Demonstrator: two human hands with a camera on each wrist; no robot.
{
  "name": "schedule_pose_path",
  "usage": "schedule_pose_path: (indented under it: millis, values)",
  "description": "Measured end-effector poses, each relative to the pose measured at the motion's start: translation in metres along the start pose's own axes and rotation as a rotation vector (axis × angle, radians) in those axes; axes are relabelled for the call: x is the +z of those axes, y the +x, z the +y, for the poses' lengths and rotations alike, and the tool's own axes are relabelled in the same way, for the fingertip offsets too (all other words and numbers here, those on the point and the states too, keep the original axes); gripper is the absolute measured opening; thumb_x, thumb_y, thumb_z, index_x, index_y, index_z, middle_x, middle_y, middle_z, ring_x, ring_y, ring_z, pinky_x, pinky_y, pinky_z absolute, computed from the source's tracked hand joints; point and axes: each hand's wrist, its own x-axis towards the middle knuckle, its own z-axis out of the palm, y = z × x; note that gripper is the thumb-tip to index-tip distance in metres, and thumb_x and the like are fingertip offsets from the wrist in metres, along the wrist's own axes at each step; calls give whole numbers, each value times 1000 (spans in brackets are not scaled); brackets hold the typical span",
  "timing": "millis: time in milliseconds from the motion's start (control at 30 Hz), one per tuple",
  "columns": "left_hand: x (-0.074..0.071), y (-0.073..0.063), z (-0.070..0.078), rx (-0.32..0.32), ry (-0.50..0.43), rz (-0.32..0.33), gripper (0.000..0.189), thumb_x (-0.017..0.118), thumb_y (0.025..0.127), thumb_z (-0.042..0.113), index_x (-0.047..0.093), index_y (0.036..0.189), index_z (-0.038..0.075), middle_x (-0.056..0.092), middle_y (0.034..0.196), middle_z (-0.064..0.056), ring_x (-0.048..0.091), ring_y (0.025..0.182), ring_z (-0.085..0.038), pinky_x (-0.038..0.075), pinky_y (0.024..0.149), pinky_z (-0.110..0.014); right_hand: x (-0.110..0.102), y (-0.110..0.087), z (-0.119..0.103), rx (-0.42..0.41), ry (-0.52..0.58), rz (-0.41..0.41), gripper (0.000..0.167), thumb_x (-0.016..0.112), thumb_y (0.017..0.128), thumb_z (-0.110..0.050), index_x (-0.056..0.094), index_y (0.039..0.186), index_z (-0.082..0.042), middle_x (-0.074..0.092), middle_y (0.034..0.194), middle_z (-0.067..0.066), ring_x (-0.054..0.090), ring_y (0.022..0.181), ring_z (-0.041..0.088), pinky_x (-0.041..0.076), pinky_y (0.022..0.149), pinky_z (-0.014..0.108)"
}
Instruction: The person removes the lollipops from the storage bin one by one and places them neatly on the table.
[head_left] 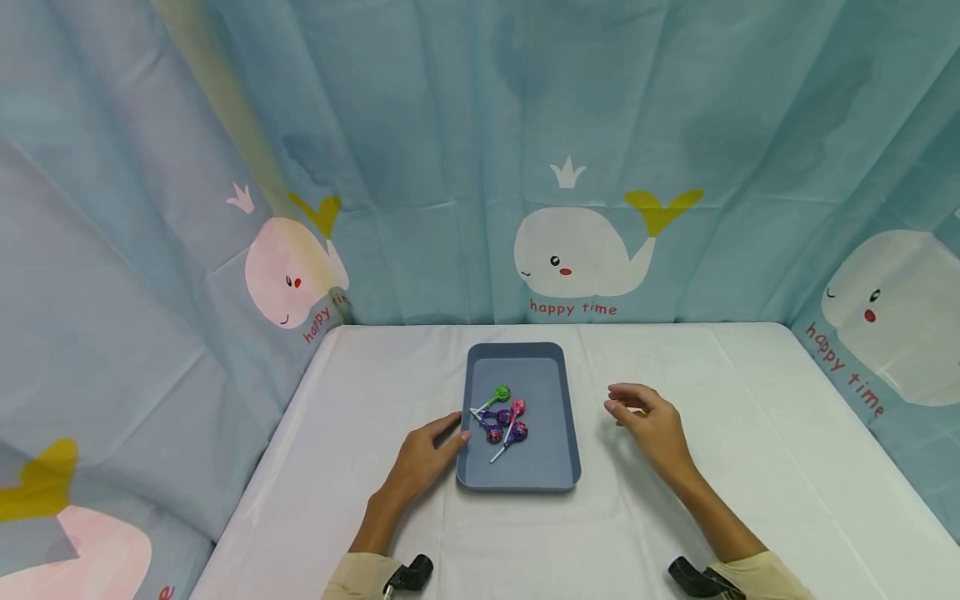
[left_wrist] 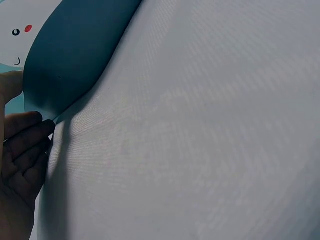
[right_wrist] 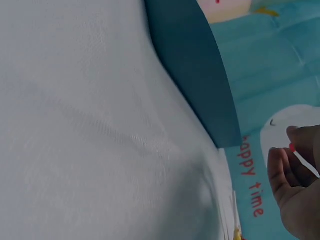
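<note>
Several wrapped lollipops lie on a shallow blue-grey tray (head_left: pixel 543 392), bunched toward its left side. Among them are a green lollipop (head_left: pixel 503 393), a pink lollipop (head_left: pixel 518 407) and purple lollipops (head_left: pixel 520 431) with white sticks. My left hand (head_left: pixel 422 458) is at the tray's left edge, its thumb on the rim and its other fingers along the outer side. In the left wrist view, those fingers (left_wrist: pixel 30 127) look relaxed by the tray wall. Apart from the tray, to its right, my right hand (head_left: pixel 651 427) hovers above the cloth with loosely bent fingers, holding nothing.
A white cloth (head_left: pixel 360 392) covers the table. Behind it and along both sides hangs a light blue curtain (head_left: pixel 420 167) printed with whales. A small yellow and red thing (right_wrist: pixel 237 233) at the bottom of the right wrist view is too cut off to tell.
</note>
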Motion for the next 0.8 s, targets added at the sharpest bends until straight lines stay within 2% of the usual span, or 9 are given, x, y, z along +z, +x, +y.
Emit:
schedule_pose_path:
  millis: [133, 267, 500, 800]
  values:
    - [0, 1, -1, -5, 1, 0, 65, 69, 99, 55, 62, 151, 17, 59, 155, -9, 49, 148, -40, 37, 125, -59, 7, -1, -3, -8, 8, -22, 27, 77, 100, -18, 73, 124, -4, 75, 112, 16, 76, 94, 15, 65, 78, 21]
    - [1, 1, -1, -4, 9, 3, 65, 69, 99, 56, 62, 151, 17, 60, 154, -10, 50, 147, -40, 39, 124, -60, 15, -2, -7, 3, 31, -50, 29, 78, 100, -20, 73, 124, -5, 76, 113, 16, 77, 97, 30, 65, 80, 21]
    - [1, 0, 1, -13, -9, 6, 64, 71, 98, 55, 63, 151, 20, 59, 155, -7, 49, 149, -37, 37, 126, -58, 29, -5, -18, 36, 42, -92, 35, 76, 101, -24, 71, 129, -4, 74, 121, 19, 75, 101, 21, 63, 84, 18]
    - [1, 0, 0, -19, -12, 3, 65, 70, 98, 57, 62, 151, 20, 59, 155, -7, 48, 149, -37, 37, 126, -58, 47, -7, -25, 75, 65, -123, 36, 76, 101, -20, 70, 132, -2, 73, 126, 17, 72, 111, 25, 61, 88, 17]
